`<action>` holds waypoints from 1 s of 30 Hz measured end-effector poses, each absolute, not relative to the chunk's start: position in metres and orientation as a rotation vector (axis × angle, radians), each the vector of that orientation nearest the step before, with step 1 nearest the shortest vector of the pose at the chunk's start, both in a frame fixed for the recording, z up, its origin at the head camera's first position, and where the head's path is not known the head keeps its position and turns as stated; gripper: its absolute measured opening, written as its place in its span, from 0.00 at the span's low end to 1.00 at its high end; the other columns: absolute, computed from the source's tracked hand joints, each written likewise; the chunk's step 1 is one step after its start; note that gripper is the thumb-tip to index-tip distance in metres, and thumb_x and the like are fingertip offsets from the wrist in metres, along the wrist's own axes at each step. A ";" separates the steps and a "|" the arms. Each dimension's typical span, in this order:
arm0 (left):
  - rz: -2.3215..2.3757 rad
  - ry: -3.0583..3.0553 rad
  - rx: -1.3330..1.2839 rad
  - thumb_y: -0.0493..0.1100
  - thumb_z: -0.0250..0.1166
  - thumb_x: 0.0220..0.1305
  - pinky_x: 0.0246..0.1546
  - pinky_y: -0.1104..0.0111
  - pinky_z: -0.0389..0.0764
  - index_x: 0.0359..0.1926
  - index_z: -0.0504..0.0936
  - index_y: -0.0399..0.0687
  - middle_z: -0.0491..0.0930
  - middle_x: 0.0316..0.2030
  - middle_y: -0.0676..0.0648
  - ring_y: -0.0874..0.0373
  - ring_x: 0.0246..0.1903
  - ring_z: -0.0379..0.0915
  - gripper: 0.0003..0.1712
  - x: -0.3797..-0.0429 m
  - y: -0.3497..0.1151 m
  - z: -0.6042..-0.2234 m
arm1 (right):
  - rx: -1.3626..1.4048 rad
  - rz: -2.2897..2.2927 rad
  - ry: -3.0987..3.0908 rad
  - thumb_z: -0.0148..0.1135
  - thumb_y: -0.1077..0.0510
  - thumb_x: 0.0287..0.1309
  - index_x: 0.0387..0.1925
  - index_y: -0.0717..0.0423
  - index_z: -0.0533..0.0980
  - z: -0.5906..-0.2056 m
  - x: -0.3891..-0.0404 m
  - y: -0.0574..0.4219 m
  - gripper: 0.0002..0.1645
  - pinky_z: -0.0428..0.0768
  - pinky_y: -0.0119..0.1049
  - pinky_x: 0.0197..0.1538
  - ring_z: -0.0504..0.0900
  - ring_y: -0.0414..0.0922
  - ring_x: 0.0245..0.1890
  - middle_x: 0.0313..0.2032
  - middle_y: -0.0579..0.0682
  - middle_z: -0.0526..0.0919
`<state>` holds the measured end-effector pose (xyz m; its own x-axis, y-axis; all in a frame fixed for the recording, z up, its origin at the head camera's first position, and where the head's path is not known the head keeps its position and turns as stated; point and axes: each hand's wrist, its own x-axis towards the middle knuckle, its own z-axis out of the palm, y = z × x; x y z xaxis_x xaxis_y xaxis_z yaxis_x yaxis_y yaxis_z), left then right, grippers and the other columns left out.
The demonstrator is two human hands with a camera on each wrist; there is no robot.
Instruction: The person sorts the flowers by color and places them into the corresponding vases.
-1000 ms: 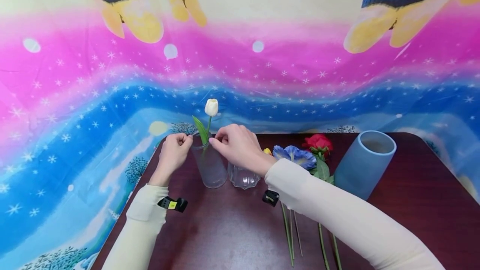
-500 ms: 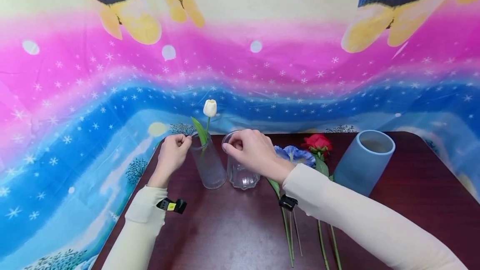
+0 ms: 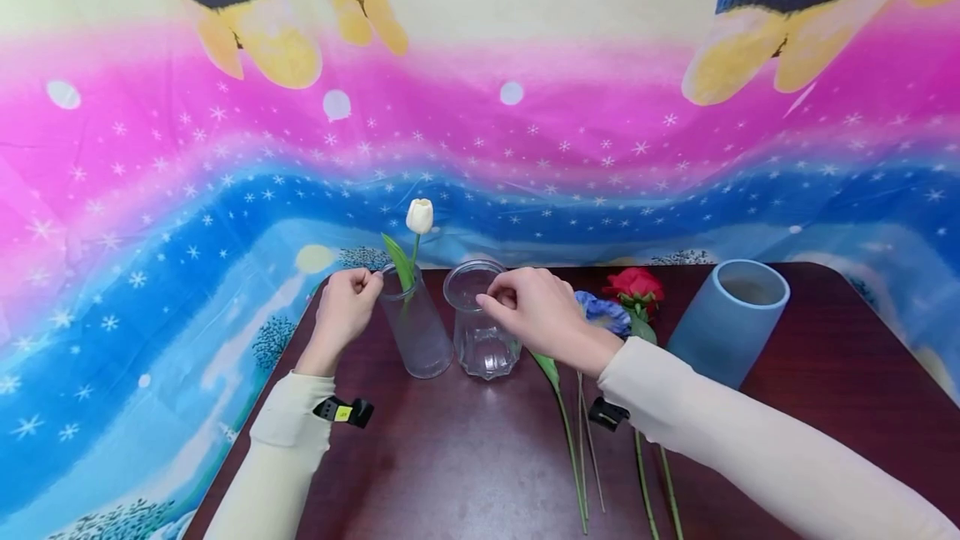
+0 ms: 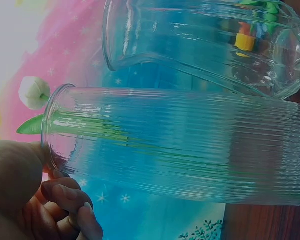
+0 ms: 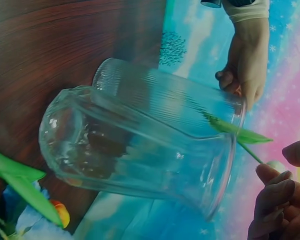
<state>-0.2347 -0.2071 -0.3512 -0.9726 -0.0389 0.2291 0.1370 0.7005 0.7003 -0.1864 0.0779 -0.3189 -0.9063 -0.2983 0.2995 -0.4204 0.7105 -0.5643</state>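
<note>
My left hand (image 3: 347, 307) pinches the rim of a ribbed clear glass vase (image 4: 165, 150), between thumb and fingers. In that vase stands a white tulip (image 3: 420, 216) with a green leaf (image 3: 397, 261); its stem shows through the glass. My right hand (image 3: 536, 307) hangs beside the rim of a second, flared glass vase (image 3: 487, 340), fingers loosely bent. Thumb and fingertips are apart in the right wrist view, with nothing between them. The two glass vases stand side by side on the dark table.
A blue vase (image 3: 727, 323) stands at the right. Between it and the glass vases lie a red rose (image 3: 636, 284), a blue flower (image 3: 603, 312) and a yellow-orange bloom (image 5: 61, 214), stems toward the front. A patterned cloth (image 3: 450, 123) hangs behind the table (image 3: 450, 457).
My right hand has moved away from the white tulip to the right, passing over the flared vase's rim, which now shows. The left hand stays on the ribbed vase's rim.
</note>
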 end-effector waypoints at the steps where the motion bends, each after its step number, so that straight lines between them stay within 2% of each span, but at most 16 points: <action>1: -1.130 -2.684 -0.079 0.47 0.55 0.75 0.18 0.67 0.57 0.18 0.63 0.50 0.56 0.13 0.54 0.55 0.14 0.55 0.24 -0.235 -0.207 -0.351 | 0.578 0.967 -2.730 0.65 0.46 0.64 0.30 0.44 0.85 -0.320 -0.186 0.080 0.11 0.57 0.32 0.19 0.67 0.38 0.17 0.13 0.40 0.69; 10: -1.125 -2.685 -0.066 0.49 0.54 0.75 0.18 0.67 0.56 0.18 0.64 0.50 0.56 0.13 0.54 0.54 0.15 0.55 0.24 -0.234 -0.207 -0.352 | 0.582 0.917 -2.757 0.66 0.46 0.65 0.30 0.42 0.84 -0.327 -0.177 0.098 0.10 0.57 0.32 0.19 0.65 0.38 0.16 0.13 0.40 0.68; 18: -1.131 -2.688 -0.057 0.49 0.54 0.75 0.17 0.67 0.56 0.19 0.64 0.50 0.57 0.13 0.54 0.53 0.15 0.56 0.24 -0.234 -0.206 -0.353 | 0.588 0.830 -2.758 0.67 0.46 0.63 0.30 0.43 0.85 -0.334 -0.172 0.111 0.09 0.60 0.32 0.20 0.66 0.35 0.16 0.13 0.37 0.69; 30: -1.150 -2.684 -0.060 0.48 0.54 0.75 0.18 0.67 0.57 0.19 0.64 0.50 0.56 0.13 0.54 0.53 0.15 0.56 0.24 -0.235 -0.208 -0.352 | 0.552 0.804 -2.826 0.67 0.46 0.63 0.29 0.45 0.83 -0.345 -0.172 0.125 0.10 0.54 0.31 0.18 0.60 0.37 0.13 0.12 0.40 0.62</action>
<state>-0.2351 -0.2080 -0.3517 -0.9749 -0.0490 0.2172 0.1234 0.6929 0.7104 -0.1724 0.1246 -0.3448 -0.9206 -0.3065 0.2418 -0.3879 0.7883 -0.4776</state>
